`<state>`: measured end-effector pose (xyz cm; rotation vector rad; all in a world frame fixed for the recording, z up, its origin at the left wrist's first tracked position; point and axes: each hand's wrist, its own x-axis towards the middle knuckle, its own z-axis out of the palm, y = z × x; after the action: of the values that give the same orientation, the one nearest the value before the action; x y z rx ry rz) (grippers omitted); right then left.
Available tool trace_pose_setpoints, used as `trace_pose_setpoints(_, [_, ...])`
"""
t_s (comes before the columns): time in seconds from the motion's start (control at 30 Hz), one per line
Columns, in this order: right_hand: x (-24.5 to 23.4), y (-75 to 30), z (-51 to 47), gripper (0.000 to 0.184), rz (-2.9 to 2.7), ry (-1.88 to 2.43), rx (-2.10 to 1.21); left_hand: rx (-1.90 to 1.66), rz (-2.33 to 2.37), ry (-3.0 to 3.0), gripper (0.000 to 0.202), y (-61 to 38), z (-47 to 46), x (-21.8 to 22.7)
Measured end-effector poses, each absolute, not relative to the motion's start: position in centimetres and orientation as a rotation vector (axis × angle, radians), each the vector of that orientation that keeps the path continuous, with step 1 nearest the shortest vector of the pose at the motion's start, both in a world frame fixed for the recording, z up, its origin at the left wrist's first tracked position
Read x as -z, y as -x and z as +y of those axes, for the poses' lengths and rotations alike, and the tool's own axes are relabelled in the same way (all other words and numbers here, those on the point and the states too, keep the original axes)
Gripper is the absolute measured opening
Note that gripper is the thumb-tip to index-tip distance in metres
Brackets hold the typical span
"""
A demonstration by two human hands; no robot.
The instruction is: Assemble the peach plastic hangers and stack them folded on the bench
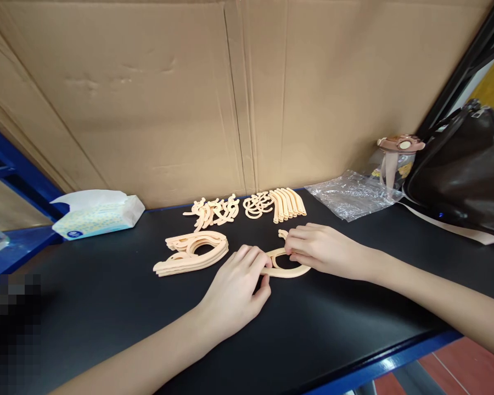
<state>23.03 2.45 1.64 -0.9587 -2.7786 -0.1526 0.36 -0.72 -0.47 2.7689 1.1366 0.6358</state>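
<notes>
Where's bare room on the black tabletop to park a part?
Free tabletop lies between the tissue pack, the stacked frames and the left forearm; another patch lies between it and the right forearm, toward the front edge. Crowded: the strip along the cardboard, with cream pieces, and the right rear, with the plastic sheet, bottle and dark bag.

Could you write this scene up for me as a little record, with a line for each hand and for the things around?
Left hand: holds the left end of a curved beige piece
Right hand: holds the same piece farther right
Left of the piece: stack of beige pieces
Behind the hands: two loose piles, row of bars
Back left: tissue pack
Back right: clear wrapper, bottle, dark bag
Surface: black table
</notes>
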Motion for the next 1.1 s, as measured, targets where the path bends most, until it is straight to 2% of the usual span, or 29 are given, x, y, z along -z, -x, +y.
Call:
trace_pose_setpoints(0.47, [-2.5, -23.2, 2.7, 0.021, -2.661, 1.009, -0.005, -0.62, 1.134, -2.821, 0.009, -0.3, -0.6, 0.5])
trace_pose_setpoints(0.73, [-2.2, -23.3, 3.1, 0.024, -2.543, 1.11, 0.097, -0.645, 1.143, -2.814, 0.009, -0.3, -0.5, 0.4])
trace_pose_setpoints(0.97, [-2.3, -23.8, 3.7, 0.018, -2.508, 1.237, 0.251, -0.708, 1.136, -2.753, 0.005, -0.4, -0.6, 0.3])
trace_pose_setpoints(1.1, [-2.0, -24.0, 3.9, 0.027, -2.596, 1.224, 0.221, -0.728, 1.121, -2.749, 0.011, -0.4, -0.6, 0.4])
